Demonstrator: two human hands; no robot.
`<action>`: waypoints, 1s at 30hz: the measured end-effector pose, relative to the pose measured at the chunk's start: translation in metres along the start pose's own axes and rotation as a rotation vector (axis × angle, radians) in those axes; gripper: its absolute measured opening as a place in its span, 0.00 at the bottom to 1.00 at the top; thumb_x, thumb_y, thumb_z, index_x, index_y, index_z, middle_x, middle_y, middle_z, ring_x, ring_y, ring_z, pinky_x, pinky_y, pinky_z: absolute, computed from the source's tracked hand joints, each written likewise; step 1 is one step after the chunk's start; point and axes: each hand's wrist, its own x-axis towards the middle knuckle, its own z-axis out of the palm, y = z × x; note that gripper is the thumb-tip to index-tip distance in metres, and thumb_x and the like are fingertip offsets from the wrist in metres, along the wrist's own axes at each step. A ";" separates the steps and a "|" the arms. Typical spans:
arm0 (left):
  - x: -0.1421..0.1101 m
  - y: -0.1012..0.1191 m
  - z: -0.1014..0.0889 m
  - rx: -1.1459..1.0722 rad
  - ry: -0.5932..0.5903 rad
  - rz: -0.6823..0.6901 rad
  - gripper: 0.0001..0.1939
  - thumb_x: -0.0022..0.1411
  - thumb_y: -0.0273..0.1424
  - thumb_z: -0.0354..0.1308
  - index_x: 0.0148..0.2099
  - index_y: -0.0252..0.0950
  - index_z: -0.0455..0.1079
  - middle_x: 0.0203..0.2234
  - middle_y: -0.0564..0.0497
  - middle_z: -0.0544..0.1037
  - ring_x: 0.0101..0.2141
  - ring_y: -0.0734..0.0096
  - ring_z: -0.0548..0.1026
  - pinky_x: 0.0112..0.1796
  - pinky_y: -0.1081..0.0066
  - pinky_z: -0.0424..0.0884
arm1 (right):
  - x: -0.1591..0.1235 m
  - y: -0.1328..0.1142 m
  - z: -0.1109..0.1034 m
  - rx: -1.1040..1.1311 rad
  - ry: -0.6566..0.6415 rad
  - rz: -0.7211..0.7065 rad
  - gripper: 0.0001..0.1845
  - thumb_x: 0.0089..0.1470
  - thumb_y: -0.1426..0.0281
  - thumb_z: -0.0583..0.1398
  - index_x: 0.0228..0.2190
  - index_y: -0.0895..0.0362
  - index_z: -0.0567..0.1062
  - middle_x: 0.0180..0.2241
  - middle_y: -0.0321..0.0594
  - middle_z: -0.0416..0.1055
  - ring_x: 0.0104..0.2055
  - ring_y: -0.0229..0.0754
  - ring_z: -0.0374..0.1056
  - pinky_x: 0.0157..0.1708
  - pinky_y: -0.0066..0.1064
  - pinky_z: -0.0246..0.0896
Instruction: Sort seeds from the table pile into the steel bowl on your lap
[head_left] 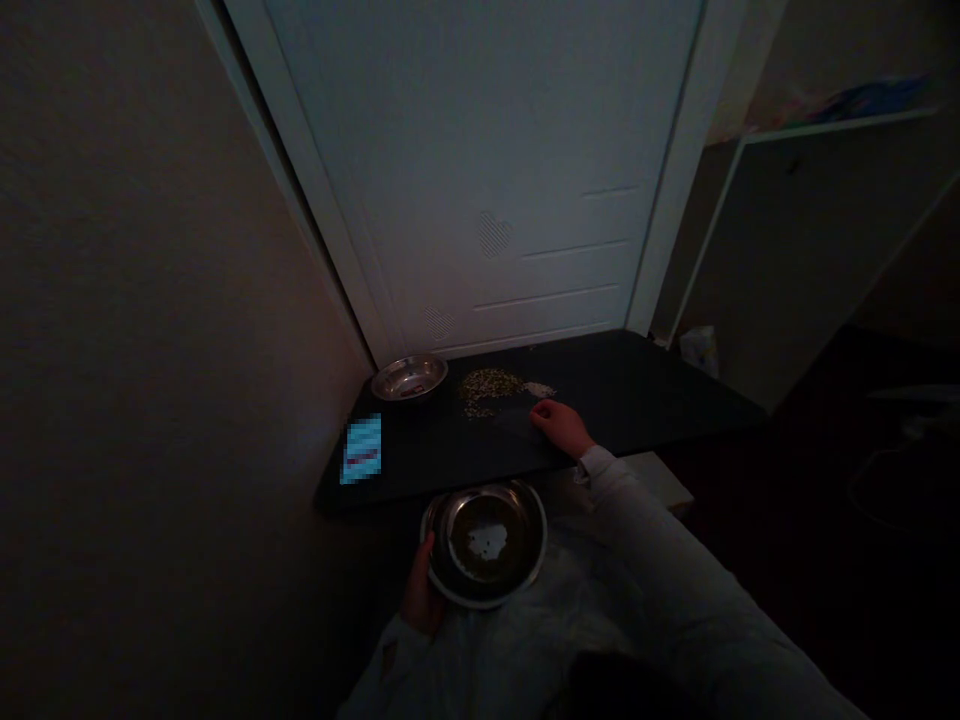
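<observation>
My left hand [422,596] grips the left rim of a shiny metal bowl [533,560] below the table's front edge. Small dark bits lie in the bowl, around a bright patch at its bottom. Over the dark table, my right hand [564,427] has its fingers curled together; what they hold, if anything, is too small to make out. Just beyond its fingertips lies a small pile of pale grains [539,390]. To the left of that spreads a larger heap of mixed greenish and pale grains [489,385], some scattered toward me.
A second metal bowl [410,378] stands at the table's back left. A blurred-out bluish phone-like rectangle [361,448] lies at the left edge of the dark table [637,390]. Behind is a white door [465,150]; a wall [187,350] borders the left. The room is dim.
</observation>
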 end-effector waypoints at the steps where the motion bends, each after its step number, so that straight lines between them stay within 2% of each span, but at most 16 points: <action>1: 0.000 0.000 -0.001 0.001 0.000 0.015 0.11 0.52 0.33 0.48 0.35 0.39 0.70 0.34 0.52 0.76 0.50 0.65 0.60 0.52 0.64 0.49 | -0.001 -0.001 0.000 -0.005 -0.006 0.004 0.12 0.44 0.64 0.51 0.28 0.56 0.71 0.29 0.36 0.70 0.30 0.36 0.64 0.27 0.25 0.52; 5: 0.000 0.001 -0.002 -0.001 0.010 0.065 0.10 0.52 0.30 0.48 0.35 0.43 0.69 0.34 0.55 0.76 0.52 0.69 0.56 0.53 0.67 0.45 | -0.003 -0.004 -0.002 -0.007 -0.040 0.015 0.12 0.44 0.63 0.52 0.28 0.55 0.71 0.28 0.35 0.70 0.30 0.35 0.64 0.27 0.25 0.51; 11: 0.001 0.003 0.002 -0.010 0.023 -0.026 0.10 0.52 0.31 0.48 0.33 0.40 0.70 0.32 0.51 0.77 0.51 0.68 0.57 0.53 0.66 0.46 | -0.010 -0.010 -0.003 0.001 -0.062 -0.011 0.11 0.44 0.64 0.52 0.28 0.54 0.71 0.28 0.34 0.71 0.30 0.35 0.64 0.28 0.25 0.51; 18: 0.007 0.001 0.010 -0.026 -0.060 -0.080 0.11 0.51 0.32 0.49 0.34 0.36 0.70 0.34 0.49 0.76 0.48 0.64 0.62 0.50 0.65 0.52 | -0.018 -0.018 -0.003 -0.018 -0.117 -0.040 0.12 0.44 0.62 0.52 0.29 0.54 0.71 0.28 0.34 0.71 0.31 0.35 0.65 0.29 0.25 0.52; 21: 0.009 -0.001 0.014 -0.021 -0.070 -0.033 0.10 0.51 0.32 0.50 0.34 0.36 0.70 0.35 0.49 0.76 0.48 0.64 0.62 0.50 0.64 0.52 | -0.021 -0.019 -0.002 -0.007 -0.140 -0.053 0.12 0.44 0.62 0.52 0.29 0.54 0.71 0.28 0.34 0.71 0.30 0.35 0.65 0.29 0.26 0.52; 26: 0.011 -0.004 0.011 0.000 -0.126 -0.045 0.12 0.50 0.34 0.51 0.35 0.35 0.70 0.34 0.47 0.76 0.48 0.62 0.62 0.50 0.63 0.52 | -0.026 -0.020 -0.001 0.010 -0.175 -0.102 0.12 0.44 0.62 0.52 0.28 0.54 0.71 0.28 0.34 0.71 0.31 0.36 0.65 0.31 0.27 0.52; 30: 0.010 -0.004 0.009 -0.012 -0.148 -0.018 0.12 0.50 0.34 0.51 0.37 0.38 0.69 0.36 0.50 0.75 0.49 0.65 0.61 0.51 0.66 0.52 | -0.029 -0.024 -0.004 0.015 -0.195 -0.111 0.13 0.44 0.62 0.52 0.28 0.54 0.71 0.28 0.34 0.71 0.31 0.35 0.65 0.32 0.27 0.52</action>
